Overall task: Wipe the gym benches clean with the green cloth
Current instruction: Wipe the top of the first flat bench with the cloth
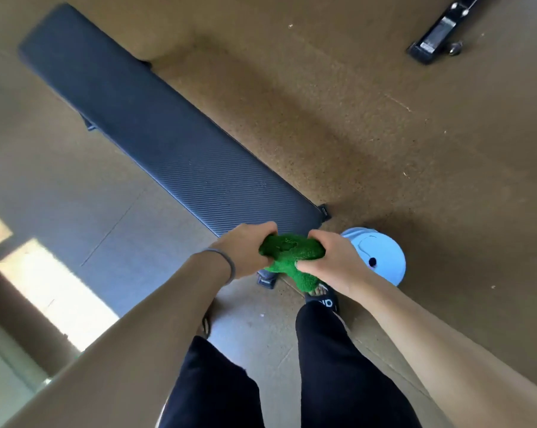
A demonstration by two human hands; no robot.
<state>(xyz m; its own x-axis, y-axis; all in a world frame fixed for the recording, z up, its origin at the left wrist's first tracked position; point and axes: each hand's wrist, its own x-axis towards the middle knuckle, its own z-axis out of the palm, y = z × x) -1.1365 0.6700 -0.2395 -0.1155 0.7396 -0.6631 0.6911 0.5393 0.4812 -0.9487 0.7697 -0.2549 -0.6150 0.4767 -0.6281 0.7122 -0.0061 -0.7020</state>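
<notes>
- Now both hands are out front, meeting over the near end of the bench, and the green cloth (pixel 290 256) is bunched up between them.
- Left hand (pixel 245 250) grips the cloth's left side, fingers curled over the top of the wad; a thin dark band (pixel 225 261) circles that wrist.
- Right hand (pixel 332 257) clamps the cloth's right side, fingers wrapped over it and thumb tucked underneath, so the cloth is held off the pad.
- A loose tail of cloth hangs down below the right hand, over a foot in a black sandal (pixel 324 301).
- Just beyond the knuckles lies the gym bench (pixel 156 131), a long dark ribbed pad running away up and to the left; its near corner is right beside the hands.
- Just right of the right hand, a pale blue round container (pixel 381 257) sits on the floor.
- Under everything, a brown speckled floor (pixel 384 134); black trouser legs show below the forearms.
- Far off to the upper right, the black metal foot (pixel 437 35) of some other equipment.
</notes>
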